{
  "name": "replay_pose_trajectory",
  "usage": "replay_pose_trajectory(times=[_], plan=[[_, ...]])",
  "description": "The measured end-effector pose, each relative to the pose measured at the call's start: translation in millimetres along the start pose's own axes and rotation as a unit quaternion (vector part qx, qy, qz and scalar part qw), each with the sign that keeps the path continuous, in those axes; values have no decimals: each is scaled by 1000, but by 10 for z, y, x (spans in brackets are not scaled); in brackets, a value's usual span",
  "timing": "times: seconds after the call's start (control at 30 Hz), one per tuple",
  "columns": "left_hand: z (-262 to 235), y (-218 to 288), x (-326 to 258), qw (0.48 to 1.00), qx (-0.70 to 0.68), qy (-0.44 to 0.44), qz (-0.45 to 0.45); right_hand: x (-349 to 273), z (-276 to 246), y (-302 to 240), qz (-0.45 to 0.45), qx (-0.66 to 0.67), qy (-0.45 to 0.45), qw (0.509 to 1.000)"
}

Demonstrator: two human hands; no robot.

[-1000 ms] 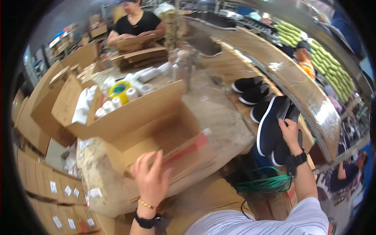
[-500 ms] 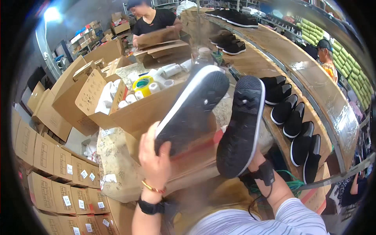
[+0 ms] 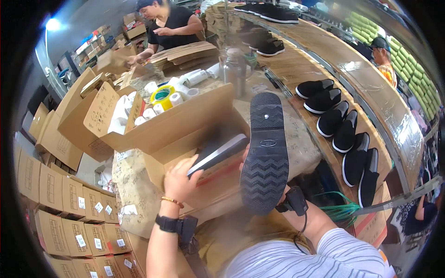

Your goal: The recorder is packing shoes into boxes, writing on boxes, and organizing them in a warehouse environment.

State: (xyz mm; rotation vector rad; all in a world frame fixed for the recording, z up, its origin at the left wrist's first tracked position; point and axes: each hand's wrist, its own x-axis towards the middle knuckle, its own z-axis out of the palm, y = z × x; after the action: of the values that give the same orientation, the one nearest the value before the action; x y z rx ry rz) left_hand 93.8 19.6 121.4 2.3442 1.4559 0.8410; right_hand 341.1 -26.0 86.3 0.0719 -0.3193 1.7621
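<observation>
My left hand [image 3: 180, 180] is closed on the heel end of a black slip-on shoe [image 3: 215, 155] with a white sole edge. That shoe slants down into an open cardboard box [image 3: 160, 160], its far part blurred in the box's shadow. A second shoe [image 3: 265, 157], upright with its black zigzag-patterned sole turned toward me, is held by my right hand [image 3: 283, 193]. Most of that hand is behind the shoe; only fingertips at the left edge and the base of the hand show. The box lies on a paper-covered table [image 3: 132, 185], its lid [image 3: 185, 121] raised at the back.
Several black shoes [image 3: 345, 132] line a wooden shelf on the right. Behind the box are white rolls and yellow tape [image 3: 162, 95], and a clear jar [image 3: 234, 72]. Stacked cartons [image 3: 69, 199] stand at left. A co-worker [image 3: 174, 28] handles flat cardboard [image 3: 185, 53] beyond the table.
My left hand has lowered its shoe and tipped it into the box. The right-hand shoe has shifted left and turned more upright. The co-worker's hand has moved left with a piece of cardboard.
</observation>
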Motion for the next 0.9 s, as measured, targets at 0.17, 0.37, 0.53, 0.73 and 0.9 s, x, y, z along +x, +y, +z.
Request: replay_pose_trajectory(times=[0.17,0.37,0.53,0.73,0.9], plan=[[50,63,-14,999,-9,27,-42,-31,134,89,47,40,28,998],[100,-49,-111,994,81,30,68,-78,15,44,58,-25,-8,998],[-38,89,-91,979,134,62,143,-122,111,38,72,14,48,996],[-539,-545,-122,921,-59,383,33,190,453,-59,-13,-238,87,967],[-345,-1228,-15,901,-253,312,-160,949,706,34,-417,-765,-60,487]])
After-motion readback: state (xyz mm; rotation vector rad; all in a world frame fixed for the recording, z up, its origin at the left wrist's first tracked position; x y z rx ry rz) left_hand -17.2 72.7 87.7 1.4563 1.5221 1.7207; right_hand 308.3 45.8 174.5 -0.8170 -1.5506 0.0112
